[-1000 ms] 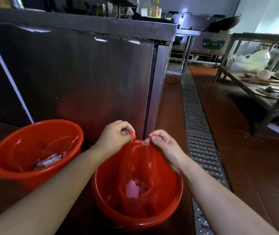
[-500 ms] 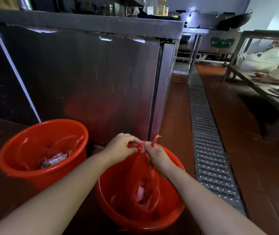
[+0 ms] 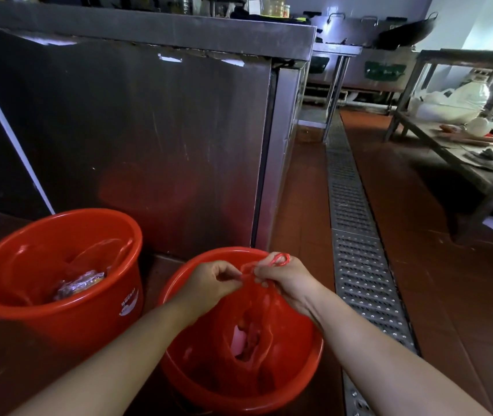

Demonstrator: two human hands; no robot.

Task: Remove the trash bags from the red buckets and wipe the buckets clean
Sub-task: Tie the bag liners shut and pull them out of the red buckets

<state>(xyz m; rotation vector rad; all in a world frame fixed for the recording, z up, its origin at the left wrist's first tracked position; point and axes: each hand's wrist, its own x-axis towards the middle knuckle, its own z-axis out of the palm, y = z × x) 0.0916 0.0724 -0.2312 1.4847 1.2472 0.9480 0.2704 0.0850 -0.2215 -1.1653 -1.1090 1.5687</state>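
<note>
Centrally, trash bag: a thin red plastic trash bag [image 3: 251,322] sits inside the near red bucket [image 3: 179,364], its top gathered and lifted to the bucket's far rim, directly between the two hands; something pale shows through its open folds below the hands.
Left hand: the left hand [image 3: 209,283] has its fingers curled and pinches a twisted strand of the bag's top edge.
Right hand: the right hand [image 3: 284,280] grips the other gathered strand, touching distance from the left hand; a small red loop [image 3: 279,259] of the bag's handle sticks up above its knuckles.
Near bucket: round, glossy red, standing on the floor under both forearms.
Second bucket: another red bucket [image 3: 95,313] stands just beyond and outside the left forearm, close beside the first; it holds its own red liner [image 3: 101,253] and a crinkled foil wrapper [image 3: 79,285].
Counter: a steel cabinet [image 3: 149,139] rises just past both buckets, ahead of the hands.
Floor drain: a metal grate [image 3: 356,259] runs away along the brown tiled floor [image 3: 449,310], outside the right forearm.
Far right: a steel rack [image 3: 449,157] stands well beyond the right hand, carrying white bags [image 3: 449,100] and clutter too small to tell.
</note>
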